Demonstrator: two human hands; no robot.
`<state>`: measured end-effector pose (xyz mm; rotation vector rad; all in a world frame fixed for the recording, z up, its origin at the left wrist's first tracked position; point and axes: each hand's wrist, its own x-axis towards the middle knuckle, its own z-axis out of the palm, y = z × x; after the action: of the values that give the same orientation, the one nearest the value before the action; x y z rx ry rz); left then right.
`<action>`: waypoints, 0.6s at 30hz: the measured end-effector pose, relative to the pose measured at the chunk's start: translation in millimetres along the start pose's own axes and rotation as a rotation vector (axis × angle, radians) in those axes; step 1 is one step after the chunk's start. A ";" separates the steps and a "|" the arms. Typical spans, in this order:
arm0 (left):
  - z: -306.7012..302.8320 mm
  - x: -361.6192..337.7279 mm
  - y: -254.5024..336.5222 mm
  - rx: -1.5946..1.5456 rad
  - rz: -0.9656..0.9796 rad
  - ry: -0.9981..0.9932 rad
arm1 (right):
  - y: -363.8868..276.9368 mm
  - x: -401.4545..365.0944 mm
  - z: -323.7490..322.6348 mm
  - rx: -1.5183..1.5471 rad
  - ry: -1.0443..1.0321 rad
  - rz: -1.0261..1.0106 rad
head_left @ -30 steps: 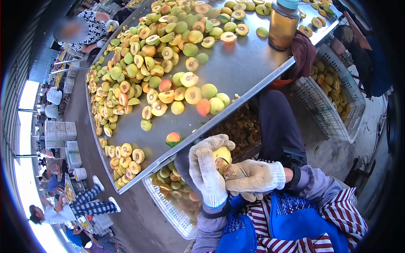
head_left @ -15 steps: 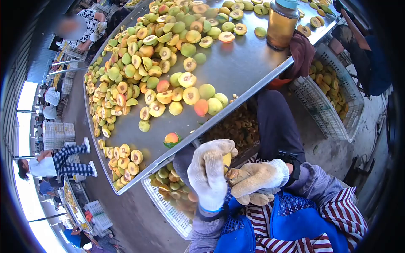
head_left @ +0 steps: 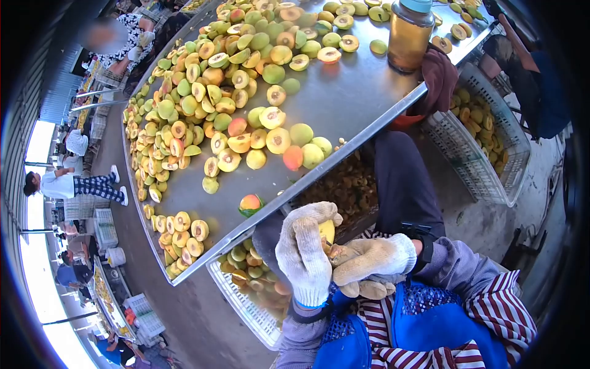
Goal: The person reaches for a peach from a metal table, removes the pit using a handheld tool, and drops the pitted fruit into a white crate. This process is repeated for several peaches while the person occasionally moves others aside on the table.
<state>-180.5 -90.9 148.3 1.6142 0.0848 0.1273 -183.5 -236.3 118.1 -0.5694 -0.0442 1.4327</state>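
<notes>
My left hand, in a cream knitted glove, is closed round a yellow fruit piece in front of my body. Close against it, my gloved right hand has its fingers bent together by the fruit's lower end. Something small and brownish shows between the two hands; what it is I cannot make out. Above them, many halved green, yellow and reddish fruits lie on a metal table. One reddish fruit with a green leaf sits near the table's edge.
A jar of amber liquid and a dark red cloth are at the table's right edge. Crates of fruit stand at right and below the table. Pits fill a container under the edge. Several people are around.
My hands have shifted only slightly, and more of the yellow fruit piece shows. In the background at left, a person in checked trousers has moved upward in the view.
</notes>
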 end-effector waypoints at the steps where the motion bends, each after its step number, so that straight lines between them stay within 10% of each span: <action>1: -2.1 1.0 -0.1 -0.031 -0.009 -0.039 | 1.0 -1.6 -1.7 0.052 -0.031 0.000; 8: -4.3 4.7 -11.1 0.017 0.408 -0.116 | 17.0 2.1 -16.0 0.252 -0.267 -0.104; 14: -2.1 8.7 6.9 -0.762 -0.557 -0.065 | 9.9 10.3 -12.3 0.153 -0.449 -0.011; 18: -42.8 5.4 -16.2 -0.300 -0.230 0.213 | 8.7 1.3 -23.1 0.128 -0.229 -0.077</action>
<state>-180.5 -47.0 134.1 1.2775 0.3965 0.1267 -183.0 -242.7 94.2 -0.2939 -0.1531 1.4089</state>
